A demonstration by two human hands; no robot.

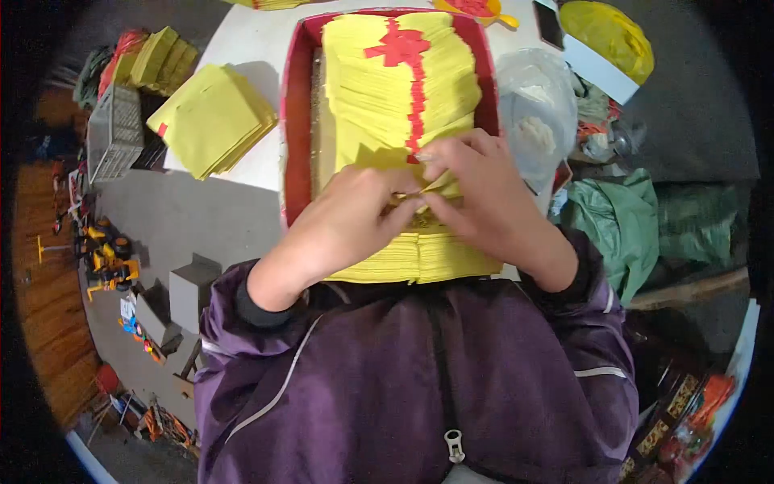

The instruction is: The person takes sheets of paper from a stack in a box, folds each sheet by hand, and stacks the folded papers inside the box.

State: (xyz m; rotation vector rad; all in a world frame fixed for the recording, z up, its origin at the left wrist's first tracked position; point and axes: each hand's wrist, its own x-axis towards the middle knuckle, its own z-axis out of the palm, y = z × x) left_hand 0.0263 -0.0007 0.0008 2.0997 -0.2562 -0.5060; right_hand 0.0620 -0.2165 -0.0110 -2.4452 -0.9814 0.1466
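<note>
A red box (297,161) holds densely layered yellow paper pieces (363,105), with red pieces (415,97) down their middle. At the near end of the box, my left hand (355,214) and my right hand (488,194) meet over the yellow paper. Thumb and fingers of my left hand are pinched together on a yellow paper edge. My right hand's fingers are bent and closed on the same paper, close to the lowest red pieces. Nearer my body lies another yellow paper stack (379,264).
Left of the box, a yellow paper stack (211,121) lies on the white table (258,73). A plastic container (532,121) stands right of the box, with a phone (548,24) and a yellow bag (609,36) beyond. A grey crate (115,133) is at the left.
</note>
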